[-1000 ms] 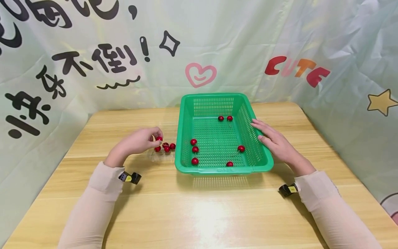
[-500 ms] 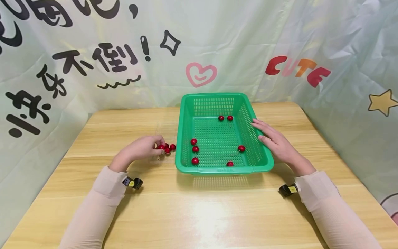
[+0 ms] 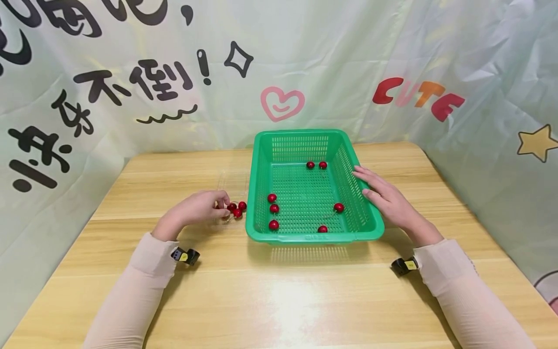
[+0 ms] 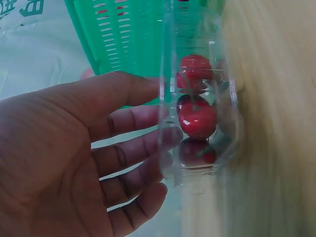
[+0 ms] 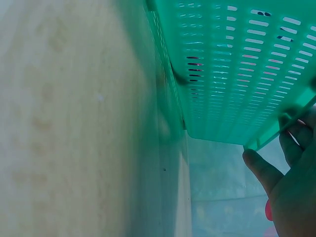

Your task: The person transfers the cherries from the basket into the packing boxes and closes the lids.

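My left hand (image 3: 196, 208) reaches to a clear plastic box (image 3: 235, 182) left of the green basket (image 3: 314, 238). Several red cherries (image 3: 237, 213) with thin stems lie in that box. In the left wrist view, the fingers (image 4: 126, 150) are spread apart, with fingertips at and behind the box's transparent wall, close to a cherry (image 4: 197, 120). No cherry shows pinched between thumb and fingers. My right hand (image 3: 383, 198) rests on the basket's right rim, fingers fairly straight. In the right wrist view, its thumb (image 5: 261, 168) touches the rim from outside.
More cherries (image 3: 273, 208) lie scattered on the basket's perforated floor, some along its left side and others at the back and right. All stands on a wooden table (image 3: 261, 300). A printed cloth (image 3: 322, 68) hangs behind and at the sides.
The left hand held a cherry raised over the box, then lowered it among the others. Cherries beside its fingertips have shifted slightly. The right hand and basket have stayed in place.
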Available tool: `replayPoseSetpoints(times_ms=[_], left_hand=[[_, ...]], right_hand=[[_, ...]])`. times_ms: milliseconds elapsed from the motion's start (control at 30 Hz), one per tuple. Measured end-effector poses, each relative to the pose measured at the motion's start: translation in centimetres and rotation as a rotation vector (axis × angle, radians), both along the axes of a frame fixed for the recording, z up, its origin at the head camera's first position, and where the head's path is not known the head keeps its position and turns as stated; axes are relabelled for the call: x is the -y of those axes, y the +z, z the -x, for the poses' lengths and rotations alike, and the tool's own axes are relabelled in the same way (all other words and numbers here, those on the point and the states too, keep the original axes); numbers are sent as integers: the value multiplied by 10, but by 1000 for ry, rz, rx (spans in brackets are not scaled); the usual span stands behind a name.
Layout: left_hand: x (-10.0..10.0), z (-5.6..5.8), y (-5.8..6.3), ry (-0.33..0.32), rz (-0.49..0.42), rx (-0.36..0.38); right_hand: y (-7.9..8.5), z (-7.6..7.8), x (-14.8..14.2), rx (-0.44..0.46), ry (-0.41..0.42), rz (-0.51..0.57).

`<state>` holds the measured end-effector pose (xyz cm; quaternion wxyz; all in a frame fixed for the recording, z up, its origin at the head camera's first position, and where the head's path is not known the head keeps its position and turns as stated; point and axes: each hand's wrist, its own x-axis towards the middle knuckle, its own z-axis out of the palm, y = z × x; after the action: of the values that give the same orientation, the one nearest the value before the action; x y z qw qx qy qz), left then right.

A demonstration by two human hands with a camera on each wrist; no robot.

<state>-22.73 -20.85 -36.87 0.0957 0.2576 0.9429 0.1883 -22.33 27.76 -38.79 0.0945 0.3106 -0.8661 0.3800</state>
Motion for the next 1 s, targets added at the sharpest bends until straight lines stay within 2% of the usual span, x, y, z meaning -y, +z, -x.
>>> replayPoseSetpoints(times_ms=[333,600,700,833,1000], left_hand=[[-6,4,12,1,-36,-53],[-30,10,28,-21,-29,-76],[-44,12,35,-43,10,-90],[-62,12,45,-57,116,-150],[-70,10,52,-29,232,-181]], right_hand=[[-4,1,-2,-6,-4,5],[-5,1,-3,0,-8,10],[-5,1,-3,1,-6,10],[-5,1,-3,5,-12,6],[-5,2,-1,6,-15,4]])
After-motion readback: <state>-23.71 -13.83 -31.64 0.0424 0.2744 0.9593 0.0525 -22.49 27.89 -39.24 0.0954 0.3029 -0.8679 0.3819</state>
